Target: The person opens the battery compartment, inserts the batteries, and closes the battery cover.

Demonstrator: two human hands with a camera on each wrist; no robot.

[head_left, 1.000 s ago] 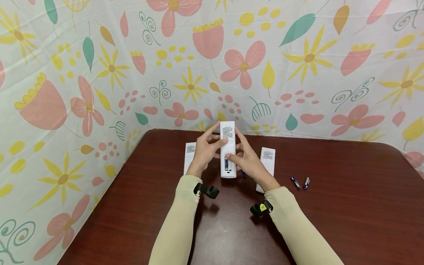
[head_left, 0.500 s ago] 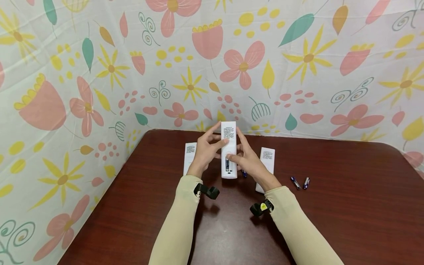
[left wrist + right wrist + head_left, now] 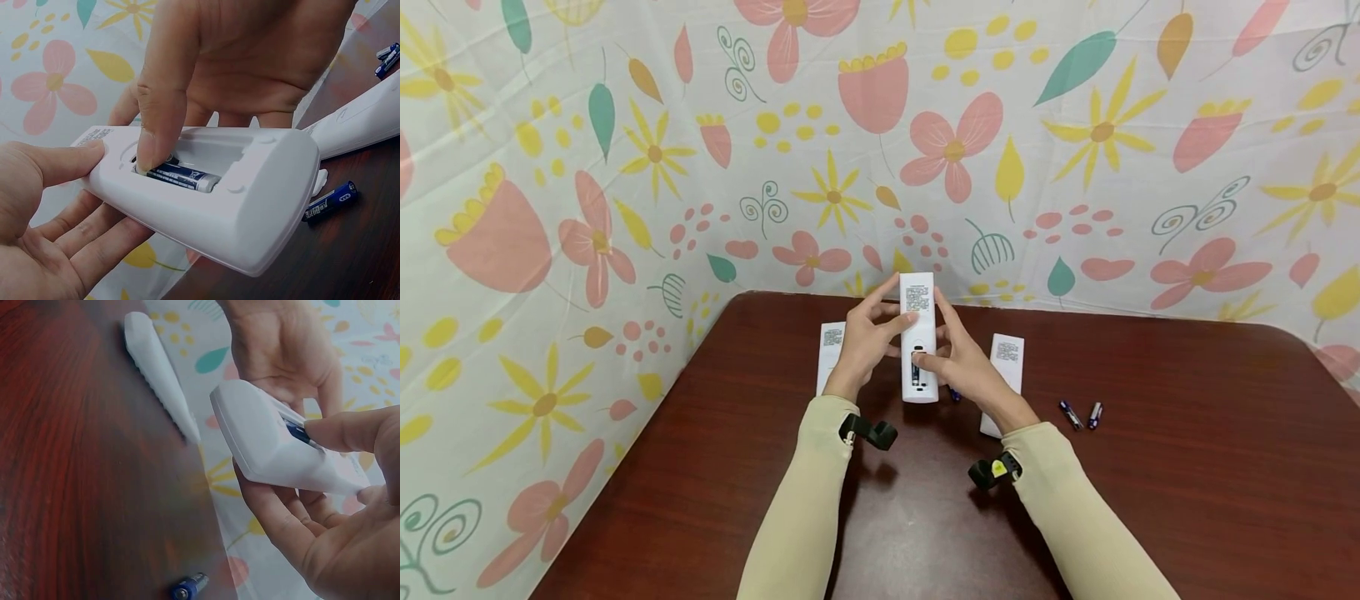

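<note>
A white remote control is held up over the table, back side up, its battery compartment uncovered. My left hand grips its left side, thumb on the printed back. From the right, my right hand holds it with fingers behind and along the side. In the left wrist view, one dark blue battery lies along the near side of the compartment, with bare space beside it. The right thumb presses on that battery's inner end. The right wrist view shows the same battery under the thumb tip.
A second white remote lies left of the hands, a third behind the right wrist. Loose batteries rest on the brown table: one below the held remote, two others farther right. Flowered cloth hangs behind the table.
My right thumb has slid slightly down the compartment, and a dark slot now shows above it. The left hand and the remote stay nearly where they were.
</note>
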